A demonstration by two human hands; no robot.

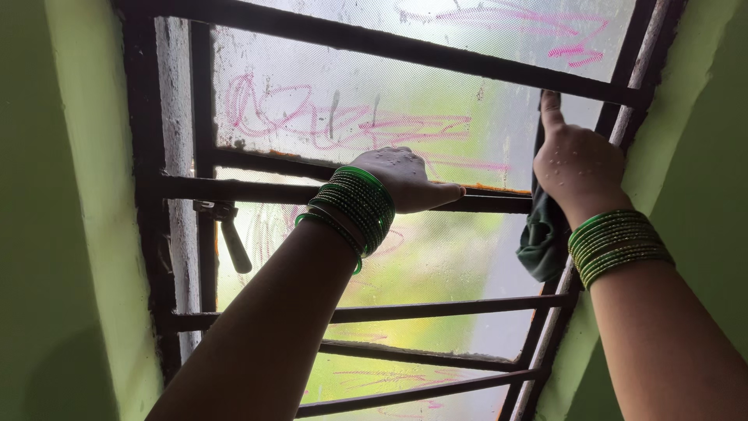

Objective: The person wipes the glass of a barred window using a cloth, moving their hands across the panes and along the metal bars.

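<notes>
My left hand [403,178] grips a dark horizontal window bar [257,189] in the middle of the view, fingers curled over it. My right hand [578,160] is raised at the right edge of the frosted glass pane [351,86] and presses a dark green cloth [543,234] against it, index finger pointing up. The cloth hangs down below the hand. Both wrists carry stacks of green bangles [354,204]. Water drops dot both hands. Pink scribbles cover the glass.
The window has several dark metal bars [436,312] across it and a rusty frame [148,195]. A handle latch [232,238] hangs at the left. Green walls [62,234] flank the window on both sides.
</notes>
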